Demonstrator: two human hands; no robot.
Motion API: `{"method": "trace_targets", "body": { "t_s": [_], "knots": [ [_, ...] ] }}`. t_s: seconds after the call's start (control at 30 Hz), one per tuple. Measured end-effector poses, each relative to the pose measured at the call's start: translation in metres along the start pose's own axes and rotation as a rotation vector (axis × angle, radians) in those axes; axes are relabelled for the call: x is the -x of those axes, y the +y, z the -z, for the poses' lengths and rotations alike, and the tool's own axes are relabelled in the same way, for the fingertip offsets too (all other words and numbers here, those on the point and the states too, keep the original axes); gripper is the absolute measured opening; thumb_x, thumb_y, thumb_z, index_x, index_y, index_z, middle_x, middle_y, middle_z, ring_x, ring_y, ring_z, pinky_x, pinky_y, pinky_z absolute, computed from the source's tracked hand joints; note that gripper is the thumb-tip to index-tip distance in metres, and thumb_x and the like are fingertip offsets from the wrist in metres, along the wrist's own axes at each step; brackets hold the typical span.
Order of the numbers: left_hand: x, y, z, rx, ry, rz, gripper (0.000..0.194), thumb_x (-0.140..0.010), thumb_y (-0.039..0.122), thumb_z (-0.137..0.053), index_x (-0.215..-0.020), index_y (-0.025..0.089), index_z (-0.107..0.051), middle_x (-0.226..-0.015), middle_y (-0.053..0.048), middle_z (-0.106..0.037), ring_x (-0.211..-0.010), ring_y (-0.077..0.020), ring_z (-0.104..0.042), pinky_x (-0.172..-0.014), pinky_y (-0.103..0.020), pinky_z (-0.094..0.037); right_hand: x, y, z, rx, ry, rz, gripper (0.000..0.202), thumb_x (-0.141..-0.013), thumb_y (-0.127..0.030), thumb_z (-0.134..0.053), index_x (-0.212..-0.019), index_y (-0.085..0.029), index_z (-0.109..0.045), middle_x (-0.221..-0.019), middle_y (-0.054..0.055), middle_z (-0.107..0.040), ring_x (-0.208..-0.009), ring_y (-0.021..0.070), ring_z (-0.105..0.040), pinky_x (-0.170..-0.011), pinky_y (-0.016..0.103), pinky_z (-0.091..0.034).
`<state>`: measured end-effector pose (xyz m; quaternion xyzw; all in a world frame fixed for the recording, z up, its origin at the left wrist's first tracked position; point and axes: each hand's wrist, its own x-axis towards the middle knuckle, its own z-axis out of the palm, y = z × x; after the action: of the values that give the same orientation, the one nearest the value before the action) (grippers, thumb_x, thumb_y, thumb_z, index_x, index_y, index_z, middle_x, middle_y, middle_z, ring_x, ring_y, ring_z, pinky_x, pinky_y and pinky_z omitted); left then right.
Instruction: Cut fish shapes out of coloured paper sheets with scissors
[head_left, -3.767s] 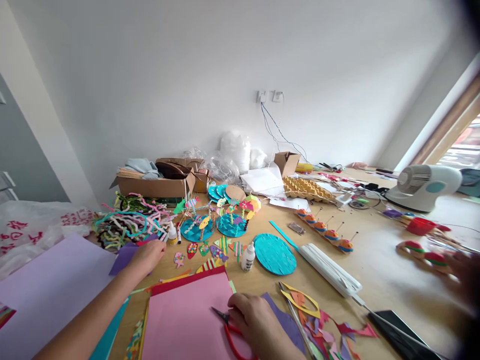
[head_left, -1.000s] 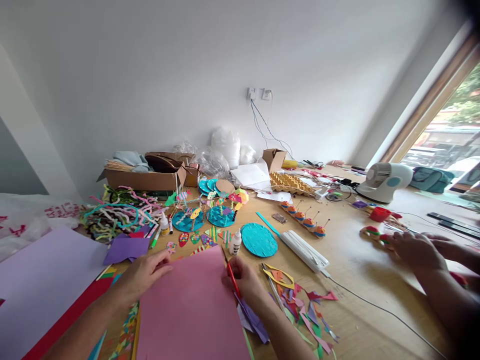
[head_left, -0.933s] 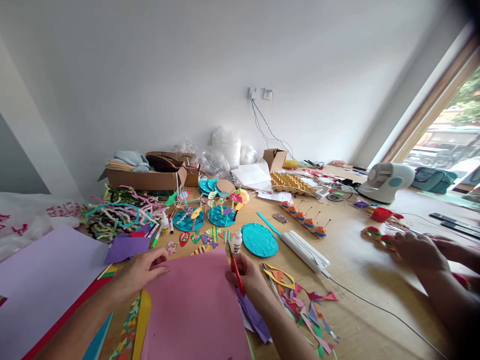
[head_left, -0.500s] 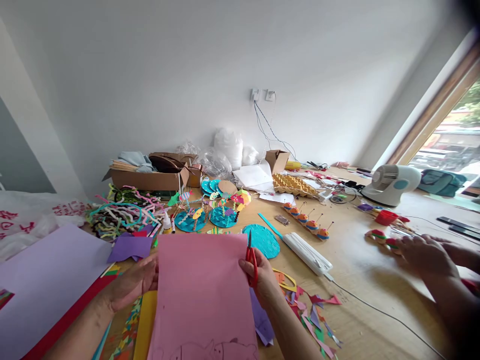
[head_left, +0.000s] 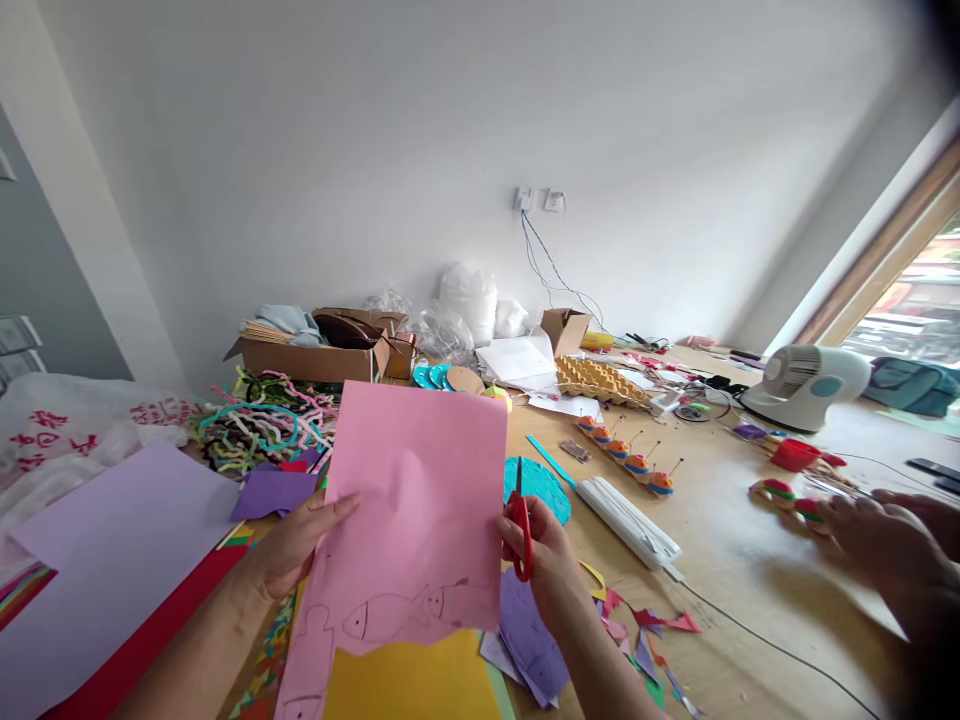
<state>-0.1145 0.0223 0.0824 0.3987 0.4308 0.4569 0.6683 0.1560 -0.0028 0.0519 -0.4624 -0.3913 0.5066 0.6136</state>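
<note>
Left grip (head_left: 300,540) pinched the pink sheet (head_left: 420,480) above the near middle of the desk (head_left: 720,625) while the right grip (head_left: 546,550) clasped red scissors (head_left: 527,552) by its right edge, and I judged a twisting wrist could make them nick it.

Left hand (head_left: 300,545) grips pink rectangular paper sheet (head_left: 420,480) with drawn fish outlines, tilted up above yellow paper sheet (head_left: 416,680). Right hand (head_left: 551,555) at pink sheet's right edge, holding red-handled metal scissors (head_left: 526,545), tips upward. Round turquoise disc (head_left: 544,478) beyond, on pale wooden counter (head_left: 720,620).
</note>
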Motion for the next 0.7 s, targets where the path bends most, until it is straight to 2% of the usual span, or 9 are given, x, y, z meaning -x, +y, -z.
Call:
{"method": "trace_targets", "body": {
  "t_s": [0.13, 0.3, 0.4, 0.53, 0.6, 0.7],
  "knots": [
    [-0.001, 0.018, -0.005, 0.112, 0.140, -0.074, 0.034, -0.059, 0.030, -0.082, -0.087, 0.013, -0.072, -0.077, -0.007, -0.078, -0.078, -0.0263, -0.073, -0.075, -0.035, -0.058, -0.002, -0.018, -0.008, 0.070, -0.031, 0.003, 0.041, -0.054, -0.040, -0.084, -0.069, -0.019, -0.052, -0.060, -0.005, -0.055, -0.049, 0.0096, -0.047, -0.047, 0.022, -0.038],
    [-0.001, 0.033, -0.011, 0.174, 0.235, -0.203, 0.037, -0.058, 0.029, -0.081, -0.091, 0.019, -0.069, -0.085, -0.002, -0.078, -0.088, -0.0242, -0.071, -0.075, -0.031, -0.058, -0.010, -0.039, -0.021, 0.126, -0.032, 0.058, 0.037, -0.054, -0.031, -0.082, -0.067, -0.020, -0.050, -0.054, -0.006, -0.053, -0.047, 0.0096, -0.046, -0.047, 0.022, -0.036],
    [0.001, 0.034, -0.003, 0.176, 0.226, -0.210, 0.052, -0.050, 0.041, -0.085, -0.094, 0.018, -0.068, -0.092, -0.006, -0.077, -0.095, -0.0305, -0.069, -0.077, -0.037, -0.059, -0.014, -0.047, -0.026, 0.140, -0.016, 0.102, 0.036, -0.055, -0.031, -0.081, -0.068, -0.021, -0.049, -0.054, -0.006, -0.054, -0.047, 0.0100, -0.047, -0.044, 0.021, -0.034],
    [0.000, 0.026, 0.009, 0.142, 0.144, -0.164, 0.074, -0.033, 0.057, -0.085, -0.095, 0.019, -0.069, -0.093, -0.008, -0.077, -0.103, -0.0374, -0.065, -0.079, -0.042, -0.058, -0.018, -0.046, -0.032, 0.128, 0.011, 0.147, 0.038, -0.057, -0.039, -0.080, -0.071, -0.021, -0.049, -0.059, -0.004, -0.056, -0.048, 0.0104, -0.048, -0.045, 0.022, -0.036],
    [-0.002, 0.023, 0.011, 0.145, 0.156, -0.140, 0.066, -0.034, 0.052, -0.087, -0.090, 0.020, -0.071, -0.091, -0.007, -0.077, -0.099, -0.0351, -0.067, -0.076, -0.039, -0.059, -0.019, -0.043, -0.035, 0.118, 0.014, 0.153, 0.041, -0.057, -0.042, -0.080, -0.071, -0.021, -0.048, -0.060, -0.005, -0.055, -0.049, 0.0102, -0.048, -0.045, 0.022, -0.037],
    [-0.003, 0.026, 0.011, 0.134, 0.241, -0.093, 0.041, -0.045, 0.035, -0.086, -0.079, 0.017, -0.072, -0.081, -0.006, -0.078, -0.087, -0.0297, -0.071, -0.067, -0.032, -0.060, -0.018, -0.041, -0.036, 0.129, -0.025, 0.126, 0.042, -0.053, -0.040, -0.083, -0.069, -0.020, -0.050, -0.058, -0.005, -0.054, -0.049, 0.0097, -0.047, -0.045, 0.021, -0.036]
  ]
}}
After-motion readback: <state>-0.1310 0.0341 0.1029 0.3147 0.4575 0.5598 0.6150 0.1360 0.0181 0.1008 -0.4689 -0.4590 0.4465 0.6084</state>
